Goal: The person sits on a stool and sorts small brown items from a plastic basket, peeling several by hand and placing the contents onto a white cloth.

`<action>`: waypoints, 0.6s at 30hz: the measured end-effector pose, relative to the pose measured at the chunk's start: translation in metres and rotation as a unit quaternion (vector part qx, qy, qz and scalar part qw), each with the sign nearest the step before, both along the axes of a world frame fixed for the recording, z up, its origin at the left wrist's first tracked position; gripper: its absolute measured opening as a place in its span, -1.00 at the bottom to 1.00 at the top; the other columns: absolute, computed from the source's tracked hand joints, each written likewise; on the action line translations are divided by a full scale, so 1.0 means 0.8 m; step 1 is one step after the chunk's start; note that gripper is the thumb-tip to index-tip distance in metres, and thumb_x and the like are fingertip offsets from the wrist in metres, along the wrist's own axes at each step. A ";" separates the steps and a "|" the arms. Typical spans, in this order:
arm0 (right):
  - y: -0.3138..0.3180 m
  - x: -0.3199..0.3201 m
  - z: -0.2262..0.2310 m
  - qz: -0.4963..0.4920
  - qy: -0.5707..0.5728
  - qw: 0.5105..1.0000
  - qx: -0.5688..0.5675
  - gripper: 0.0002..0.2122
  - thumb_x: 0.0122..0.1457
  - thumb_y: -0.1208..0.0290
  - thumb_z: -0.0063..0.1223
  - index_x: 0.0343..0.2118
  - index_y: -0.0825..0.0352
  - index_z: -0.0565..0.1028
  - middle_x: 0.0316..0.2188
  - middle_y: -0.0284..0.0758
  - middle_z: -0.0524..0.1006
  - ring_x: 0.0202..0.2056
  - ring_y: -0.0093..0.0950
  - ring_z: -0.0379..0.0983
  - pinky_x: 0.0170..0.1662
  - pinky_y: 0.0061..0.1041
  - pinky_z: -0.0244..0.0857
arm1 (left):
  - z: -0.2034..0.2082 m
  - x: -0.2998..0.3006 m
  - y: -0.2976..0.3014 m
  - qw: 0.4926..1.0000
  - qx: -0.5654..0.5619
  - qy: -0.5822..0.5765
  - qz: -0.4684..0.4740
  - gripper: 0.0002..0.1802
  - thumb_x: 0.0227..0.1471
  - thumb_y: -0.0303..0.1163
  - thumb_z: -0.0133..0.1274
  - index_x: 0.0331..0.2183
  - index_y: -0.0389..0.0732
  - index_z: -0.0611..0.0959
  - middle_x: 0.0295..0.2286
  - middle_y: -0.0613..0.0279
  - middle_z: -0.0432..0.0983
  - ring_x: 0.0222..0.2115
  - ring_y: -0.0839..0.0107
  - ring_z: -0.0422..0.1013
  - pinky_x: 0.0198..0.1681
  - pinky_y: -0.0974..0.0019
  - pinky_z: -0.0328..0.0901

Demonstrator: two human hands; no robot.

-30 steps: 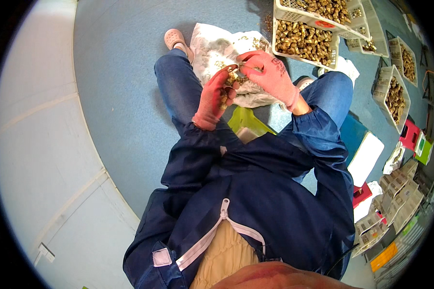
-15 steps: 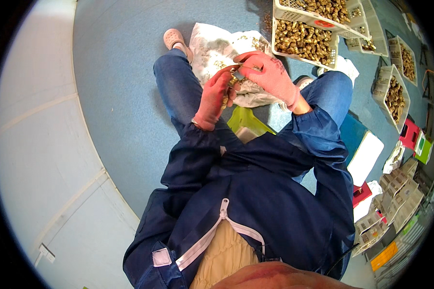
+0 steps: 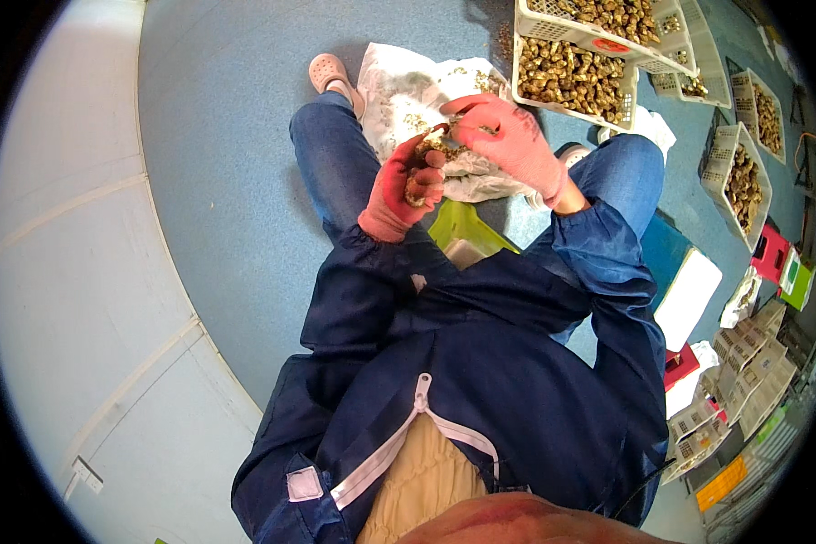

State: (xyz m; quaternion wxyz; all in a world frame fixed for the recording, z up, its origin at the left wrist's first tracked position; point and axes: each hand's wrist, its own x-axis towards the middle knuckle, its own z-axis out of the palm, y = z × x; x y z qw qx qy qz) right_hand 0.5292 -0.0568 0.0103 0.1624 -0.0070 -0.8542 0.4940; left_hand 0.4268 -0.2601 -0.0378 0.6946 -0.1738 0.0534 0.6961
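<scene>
My left hand [image 3: 397,195], in a stained pink glove, is closed around a brown-and-white mushroom [image 3: 435,140], whose pale end sticks up past the fingertips. Something brownish also shows in its palm, partly covered by the fingers. My right hand [image 3: 511,143], gloved in pink too, is just to the right, fingers bent and pinched together beside the mushroom. What it pinches is hidden. Beneath both hands a white cloth [image 3: 392,80] lies on the floor, strewn with brown scraps. A lime-green container [image 3: 462,223] stands between my legs.
White plastic crates [image 3: 575,108] full of mushrooms [image 3: 567,77] stand at the upper right, one stacked over another. Further right is another filled crate [image 3: 722,172]. A blue box with a white lid [image 3: 688,299] is beside my right leg. A pale wall [image 3: 72,272] runs along the left.
My left hand has turned, so its curled fingers and the mushroom's pale end show more. The right hand has shifted slightly right, away from the left fingertips.
</scene>
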 end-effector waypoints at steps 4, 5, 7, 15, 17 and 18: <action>-0.003 0.001 -0.001 -0.050 -0.050 0.995 -0.064 -0.91 0.07 0.48 0.09 -0.38 0.36 0.54 -0.10 -0.31 0.53 -0.15 -0.43 0.47 -0.10 -0.50 0.33 | 0.010 0.002 0.006 0.996 -0.030 -0.081 0.008 -0.78 0.24 -0.22 -0.13 -0.40 -0.12 0.43 -0.54 0.49 0.27 -0.69 0.67 0.10 -0.63 0.52 0.07; 0.000 0.001 -0.001 -0.062 -0.031 0.996 -0.061 -0.91 0.07 0.48 0.10 -0.39 0.36 0.54 -0.10 -0.31 0.53 -0.15 -0.44 0.47 -0.10 -0.51 0.33 | 0.015 0.002 0.007 0.993 -0.048 -0.103 0.017 -0.78 0.23 -0.23 -0.12 -0.42 -0.11 0.42 -0.54 0.50 0.26 -0.69 0.67 0.10 -0.63 0.52 0.07; -0.001 0.003 0.003 -0.017 -0.022 0.998 -0.050 -0.91 0.07 0.49 0.09 -0.38 0.36 0.54 -0.10 -0.31 0.53 -0.14 -0.42 0.47 -0.11 -0.50 0.33 | 0.020 0.004 0.009 0.987 -0.045 -0.154 0.020 -0.78 0.22 -0.24 -0.11 -0.45 -0.10 0.41 -0.56 0.51 0.25 -0.70 0.67 0.11 -0.64 0.52 0.07; 0.003 0.001 -0.002 0.023 0.044 0.998 0.039 -0.92 0.07 0.51 0.08 -0.37 0.32 0.56 -0.10 -0.33 0.52 -0.12 -0.42 0.46 -0.10 -0.50 0.34 | 0.021 0.005 0.010 0.968 -0.008 -0.251 0.019 -0.76 0.21 -0.27 -0.10 -0.50 -0.10 0.41 -0.58 0.49 0.26 -0.70 0.66 0.16 -0.66 0.53 0.10; -0.004 0.000 0.004 -0.002 -0.026 1.000 -0.012 -0.92 0.07 0.51 0.08 -0.37 0.31 0.56 -0.09 -0.33 0.52 -0.12 -0.41 0.46 -0.09 -0.50 0.34 | 0.021 0.006 0.010 0.961 -0.008 -0.274 0.021 -0.75 0.21 -0.27 -0.10 -0.51 -0.10 0.41 -0.57 0.48 0.26 -0.70 0.65 0.16 -0.68 0.52 0.10; -0.006 0.001 0.005 -0.014 -0.061 0.997 -0.038 -0.92 0.07 0.50 0.08 -0.37 0.30 0.57 -0.09 -0.33 0.52 -0.12 -0.41 0.46 -0.09 -0.50 0.34 | 0.019 0.006 0.009 0.962 -0.007 -0.271 0.023 -0.75 0.21 -0.27 -0.11 -0.51 -0.11 0.40 -0.57 0.48 0.26 -0.70 0.65 0.17 -0.68 0.52 0.10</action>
